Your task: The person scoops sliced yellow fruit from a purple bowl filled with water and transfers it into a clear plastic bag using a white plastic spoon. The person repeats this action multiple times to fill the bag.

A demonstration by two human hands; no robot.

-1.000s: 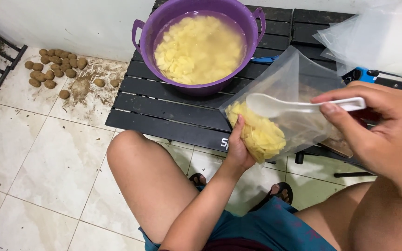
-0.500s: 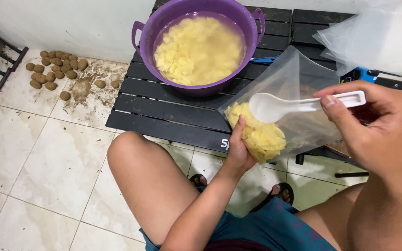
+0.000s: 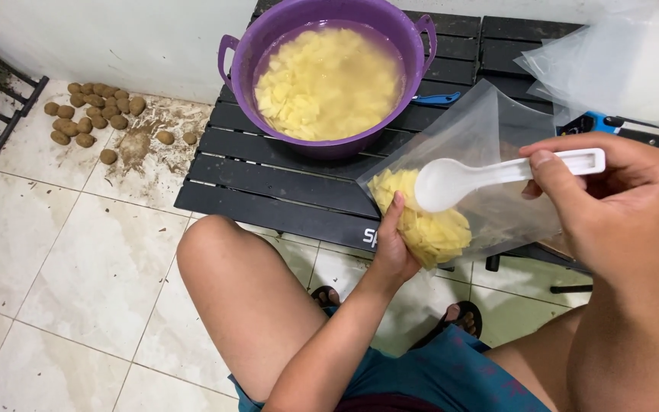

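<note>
Bare left hand [image 3: 397, 255] and right hand [image 3: 612, 206] on unsleeved forearms — knees bare too. Teal-blue shorts [image 3: 436, 381] with a faint red fleck pattern; dark sandals [image 3: 463, 320] on both feet.

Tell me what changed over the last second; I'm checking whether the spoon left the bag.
The right hand drew the white spoon slightly up and to the right; its bowl now shows empty at the clear bag. Nothing was grasped or released. The left hand still holds the bag's bottom with its yellow pieces; the purple basin stayed put.
</note>
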